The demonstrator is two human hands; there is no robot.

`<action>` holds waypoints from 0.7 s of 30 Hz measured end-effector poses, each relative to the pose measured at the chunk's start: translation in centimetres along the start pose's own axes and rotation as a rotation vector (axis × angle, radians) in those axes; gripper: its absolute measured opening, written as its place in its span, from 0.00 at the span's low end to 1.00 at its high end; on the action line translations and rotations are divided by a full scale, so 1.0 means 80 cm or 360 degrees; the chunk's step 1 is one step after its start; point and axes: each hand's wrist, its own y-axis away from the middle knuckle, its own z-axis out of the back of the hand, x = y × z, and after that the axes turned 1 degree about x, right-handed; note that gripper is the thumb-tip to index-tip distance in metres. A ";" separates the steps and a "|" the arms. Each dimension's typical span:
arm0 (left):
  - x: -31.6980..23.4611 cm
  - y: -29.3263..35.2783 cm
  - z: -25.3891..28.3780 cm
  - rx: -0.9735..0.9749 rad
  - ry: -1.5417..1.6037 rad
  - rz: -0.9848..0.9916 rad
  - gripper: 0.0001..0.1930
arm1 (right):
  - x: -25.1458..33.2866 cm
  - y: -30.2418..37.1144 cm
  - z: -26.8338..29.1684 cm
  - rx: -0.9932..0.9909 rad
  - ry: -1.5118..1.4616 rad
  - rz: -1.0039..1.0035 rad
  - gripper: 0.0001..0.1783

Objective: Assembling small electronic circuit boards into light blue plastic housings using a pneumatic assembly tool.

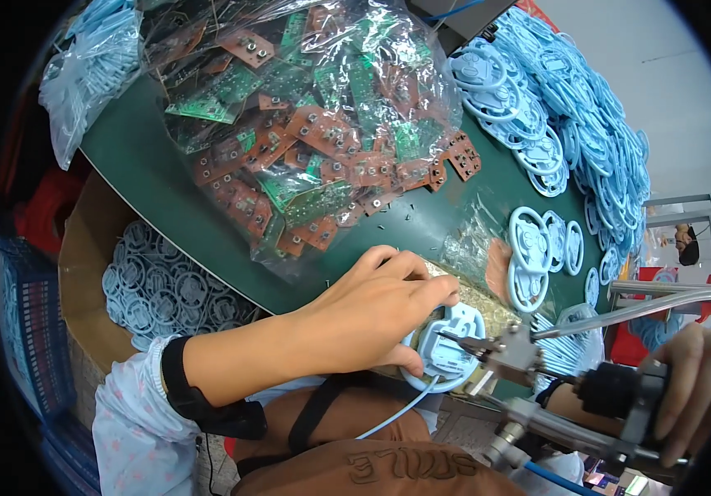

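A light blue plastic toy part (454, 351), shaped like a small steering wheel, lies on a worn tan block (479, 293) at the table's near edge. Around its left side my left hand (388, 306) is closed, thumb at the lower rim and fingers over the top. My right hand (690, 388) grips the black body of a powered screwdriver (620, 388) at the far right. The screwdriver's metal head (508, 357) reaches left, its thin tip over the middle of the part. A light blue cord (397, 413) runs down from the part towards my lap.
Beyond my left hand sits a clear bag of brown and green circuit boards (314, 140). Blue plastic parts (570, 91) are heaped at the back right; a few more (529, 256) lie nearer. Left of the table, a cardboard box (83, 273) holds round blue pieces. Metal tubing (644, 310) crosses the right.
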 end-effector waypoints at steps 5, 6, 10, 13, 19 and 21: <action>0.000 -0.001 0.003 0.0015 0.0011 0.0026 0.41 | -0.014 -0.006 0.006 0.0136 -0.0060 -0.0144 0.30; 0.000 -0.001 0.003 0.0014 0.0011 0.0029 0.41 | -0.017 -0.006 0.006 0.0113 -0.0063 -0.0127 0.29; -0.002 -0.002 0.003 0.0022 0.0014 0.0018 0.41 | -0.021 0.000 0.020 0.0073 -0.0155 -0.0226 0.25; -0.003 -0.001 0.004 0.0001 -0.0022 -0.0017 0.41 | -0.015 0.004 0.039 0.0036 -0.0227 -0.0261 0.22; -0.026 0.012 0.000 -0.0283 -0.0315 -0.0159 0.36 | 0.000 0.008 0.088 0.0011 -0.0371 -0.0206 0.18; -0.071 0.031 0.024 -0.0006 -0.0476 0.0266 0.31 | 0.022 0.004 0.098 -0.0038 -0.0381 -0.0218 0.18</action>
